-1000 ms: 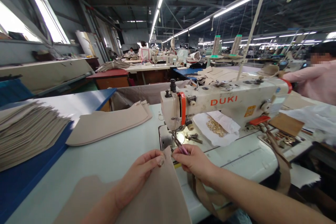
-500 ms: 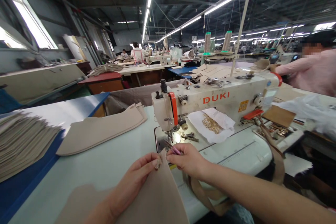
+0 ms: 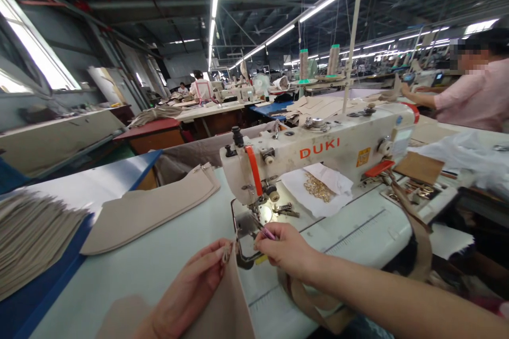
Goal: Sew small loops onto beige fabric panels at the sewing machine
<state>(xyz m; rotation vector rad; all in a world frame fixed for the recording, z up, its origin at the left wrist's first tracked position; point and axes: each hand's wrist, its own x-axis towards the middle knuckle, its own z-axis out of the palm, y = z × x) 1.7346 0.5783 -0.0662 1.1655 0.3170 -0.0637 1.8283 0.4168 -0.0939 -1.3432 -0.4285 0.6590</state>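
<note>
The left hand [image 3: 186, 288] pinches the top corner of a beige flat fabric panel [image 3: 220, 310], thumb and fingers closed on a small metal fitting at that corner, near the front edge of the pale green sewing table [image 3: 159, 254]. The panel runs from that corner down toward the near edge of the view. Just to the right, a little apart from it, the right hand [image 3: 288, 249] is closed on a thin purple-tipped tool [image 3: 267, 233], whose tip points left and far, toward the needle plate of the white DUKI sewing machine [image 3: 318, 151].

Under the machine arm lies a white cloth with a heap of small gold metal rings [image 3: 316, 188]. A curved beige panel [image 3: 147, 209] lies far left on the table, and a stack of beige cut pieces [image 3: 29, 238] sits at the left edge. At the far right a person in a pink shirt [image 3: 471, 100] works at another table.
</note>
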